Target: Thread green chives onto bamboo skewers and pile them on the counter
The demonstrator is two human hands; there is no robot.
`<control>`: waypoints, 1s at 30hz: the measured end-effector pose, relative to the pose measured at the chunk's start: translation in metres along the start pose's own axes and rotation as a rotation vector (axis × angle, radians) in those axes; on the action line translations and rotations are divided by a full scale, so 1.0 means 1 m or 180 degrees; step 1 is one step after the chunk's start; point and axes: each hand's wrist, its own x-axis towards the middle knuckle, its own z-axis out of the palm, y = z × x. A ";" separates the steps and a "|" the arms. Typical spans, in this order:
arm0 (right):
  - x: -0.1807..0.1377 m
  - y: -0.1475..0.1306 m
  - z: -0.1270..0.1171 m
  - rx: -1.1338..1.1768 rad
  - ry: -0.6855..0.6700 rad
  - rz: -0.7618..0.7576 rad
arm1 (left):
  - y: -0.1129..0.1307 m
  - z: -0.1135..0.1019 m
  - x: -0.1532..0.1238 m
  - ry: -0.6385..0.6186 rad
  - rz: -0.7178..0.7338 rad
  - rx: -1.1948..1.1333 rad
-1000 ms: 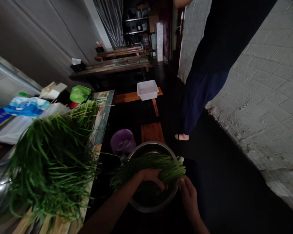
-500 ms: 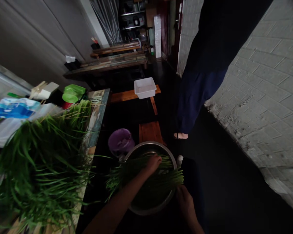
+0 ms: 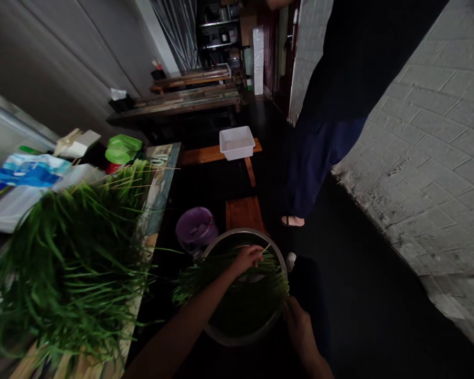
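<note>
A wide metal basin (image 3: 278, 252) stands low in front of me, with long green chives (image 3: 243, 305) lying across it, their pale cut ends toward the right. Over its far half, my left hand (image 3: 249, 259) has its fingers bent together, and one thin chive stalk (image 3: 266, 248) sticks out from the fingertips. Beside the basin's right rim, my right hand (image 3: 299, 322) is closed near the cut ends; what lies inside its fingers is hidden. A big heap of chives (image 3: 71, 263) covers the table on my left.
A purple bucket (image 3: 196, 226) stands left of the basin, near a wooden stool (image 3: 245, 215). A white tub (image 3: 237, 143) sits on a bench (image 3: 201, 155). Another person (image 3: 326, 142) stands close on the right, before a brick wall (image 3: 426, 158). Scissors (image 3: 159, 159) lie on the table's far end.
The chive ends by my right hand have drawn back leftward over the basin rim. My left fingers have lifted slightly, with a thin stalk now showing at their tips.
</note>
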 end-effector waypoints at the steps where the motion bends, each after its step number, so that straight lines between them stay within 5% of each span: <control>1: 0.003 -0.005 0.000 -0.0021 -0.0020 -0.0063 | 0.004 0.000 -0.006 -0.0032 -0.0043 -0.0197; 12: 0.011 -0.025 0.003 -0.0291 -0.0112 -0.0435 | 0.036 0.004 -0.040 -0.0070 -0.0388 -0.1714; 30: 0.012 -0.033 0.004 -0.0283 -0.0012 -0.0396 | 0.048 0.007 -0.045 -0.0019 -0.0283 -0.1799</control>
